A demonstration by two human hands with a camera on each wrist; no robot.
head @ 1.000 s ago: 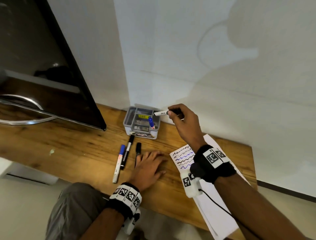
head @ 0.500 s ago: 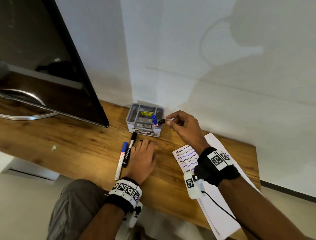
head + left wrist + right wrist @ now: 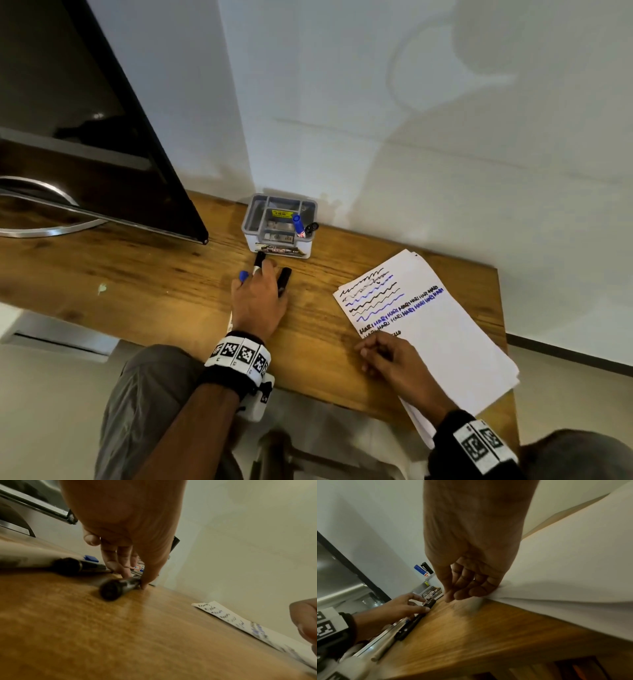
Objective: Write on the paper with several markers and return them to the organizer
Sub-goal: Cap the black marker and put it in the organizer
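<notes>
The grey organizer point(image 3: 247, 222) stands at the wall with a blue-capped marker point(image 3: 297, 224) and a black marker point(image 3: 311, 228) upright in its right compartment. In front of it my left hand point(image 3: 274, 274) reaches over the loose markers. In the left wrist view its thumb and fingers point(image 3: 123, 573) pinch a black marker point(image 3: 116, 588) that lies on the wood. A black-capped marker point(image 3: 258, 262) and a blue-capped one point(image 3: 243, 275) lie just left, partly hidden under the hand. My right hand point(image 3: 366, 353) rests, loosely curled and holding nothing, on the near left corner of the written paper point(image 3: 428, 325).
A dark monitor point(image 3: 85, 137) on a curved metal stand fills the left of the wooden table point(image 3: 154, 274). The wall runs right behind the organizer. The paper stack overhangs the table's near right edge.
My right hand let go of the black marker in the organizer and drew back to the paper. My left hand slid forward and closed its fingers on a black marker.
</notes>
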